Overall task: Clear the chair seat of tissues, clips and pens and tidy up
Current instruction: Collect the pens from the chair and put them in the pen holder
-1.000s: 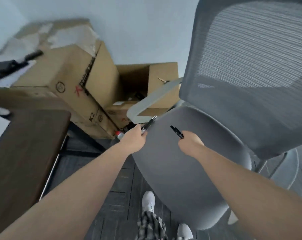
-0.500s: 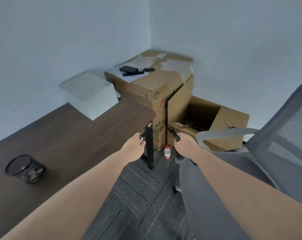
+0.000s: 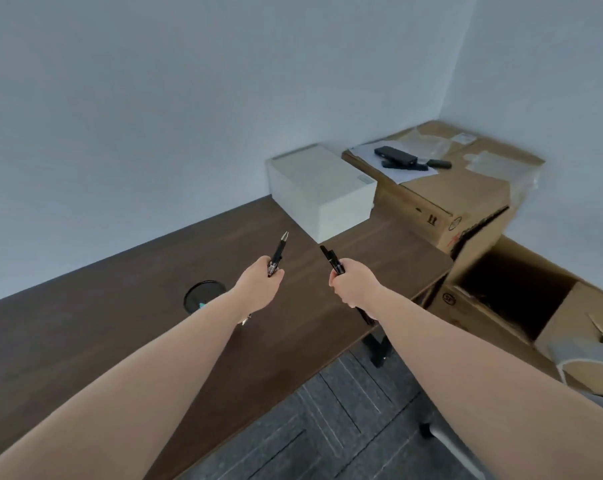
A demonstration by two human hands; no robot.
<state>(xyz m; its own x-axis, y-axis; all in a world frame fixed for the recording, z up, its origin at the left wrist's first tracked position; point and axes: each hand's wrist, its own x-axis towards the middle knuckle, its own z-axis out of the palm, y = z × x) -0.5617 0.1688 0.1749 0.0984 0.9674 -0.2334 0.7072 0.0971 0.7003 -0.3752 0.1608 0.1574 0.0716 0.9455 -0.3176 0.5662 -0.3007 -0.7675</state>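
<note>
My left hand [image 3: 260, 285] is closed around a black pen with a silver tip [image 3: 280, 249], tip pointing up and away. In my right hand [image 3: 353, 284] I grip a second black pen [image 3: 331, 259], its end also sticking up. Both hands hover over the dark wooden desk [image 3: 120, 327]. A black mesh pen holder [image 3: 203, 298] stands on the desk just left of my left forearm, partly hidden by it. Only the grey chair's armrest [image 3: 584, 358] and a bit of its base show at the lower right; the seat is out of view.
A white box [image 3: 320, 190] sits at the desk's far end. Behind it stands a closed cardboard box [image 3: 466, 188] with black devices and papers on top. An open cardboard box [image 3: 514, 292] sits on the floor to the right. Grey carpet tiles [image 3: 327, 427] lie below.
My view has swung left from the chair seat to the desk. Both hands, each still holding a pen, have moved from above the seat to above the desktop.
</note>
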